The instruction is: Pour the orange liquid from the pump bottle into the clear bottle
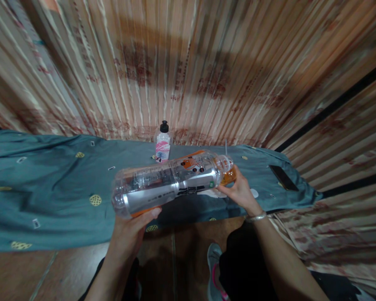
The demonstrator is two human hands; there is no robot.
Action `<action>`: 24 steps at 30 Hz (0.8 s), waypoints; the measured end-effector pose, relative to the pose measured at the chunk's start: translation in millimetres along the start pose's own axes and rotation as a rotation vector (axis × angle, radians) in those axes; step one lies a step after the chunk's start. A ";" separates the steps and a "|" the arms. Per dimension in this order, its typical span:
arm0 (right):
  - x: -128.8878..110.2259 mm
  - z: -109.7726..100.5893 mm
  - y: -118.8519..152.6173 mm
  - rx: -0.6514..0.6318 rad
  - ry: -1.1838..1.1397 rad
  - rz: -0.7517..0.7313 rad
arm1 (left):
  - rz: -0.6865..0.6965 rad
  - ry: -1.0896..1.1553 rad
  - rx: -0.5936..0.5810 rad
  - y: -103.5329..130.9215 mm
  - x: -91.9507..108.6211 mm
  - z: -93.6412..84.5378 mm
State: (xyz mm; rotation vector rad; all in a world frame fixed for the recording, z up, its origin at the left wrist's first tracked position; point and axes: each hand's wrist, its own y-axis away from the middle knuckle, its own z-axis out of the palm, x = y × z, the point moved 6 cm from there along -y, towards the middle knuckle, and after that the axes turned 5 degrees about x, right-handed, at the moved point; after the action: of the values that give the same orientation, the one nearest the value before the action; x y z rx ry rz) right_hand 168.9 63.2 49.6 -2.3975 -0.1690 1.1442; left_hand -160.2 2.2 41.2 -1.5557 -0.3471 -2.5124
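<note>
A large clear plastic bottle (175,177) with a silver and orange label lies tilted in the air, its neck toward the right. My left hand (133,228) grips its base end from below, fingers mostly hidden behind it. At the neck end, my right hand (238,190) is closed on an amber item (228,176), perhaps a small container, beside the bottle's open-looking mouth. Whether the two touch cannot be made out. Behind the large bottle, a small clear bottle (163,148) with a black cap and pink label stands upright on the green cloth (65,175).
A dark phone (283,177) lies on the cloth's right side. White pieces (213,193) lie under the right hand, and a thin grey stick (226,147) rises behind it. Pleated curtains (175,62) hang behind; black bars (338,102) cross at right.
</note>
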 end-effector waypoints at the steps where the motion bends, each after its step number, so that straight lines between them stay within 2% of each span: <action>1: 0.3 -0.2 0.1 0.004 0.004 -0.005 | 0.001 0.001 -0.001 0.1 0.3 0.5; 16: -0.8 -0.6 0.2 0.018 0.035 -0.023 | 0.042 -0.001 0.013 2.8 9.4 9.7; 24: -3.6 0.4 -0.3 0.005 0.006 -0.004 | 0.031 -0.001 -0.017 -0.7 0.6 0.2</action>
State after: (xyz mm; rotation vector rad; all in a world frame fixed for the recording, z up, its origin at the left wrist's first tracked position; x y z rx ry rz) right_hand 166.3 62.5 52.1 -2.3948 -0.1690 1.1336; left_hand -160.6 2.9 41.8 -1.5568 -0.2999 -2.4974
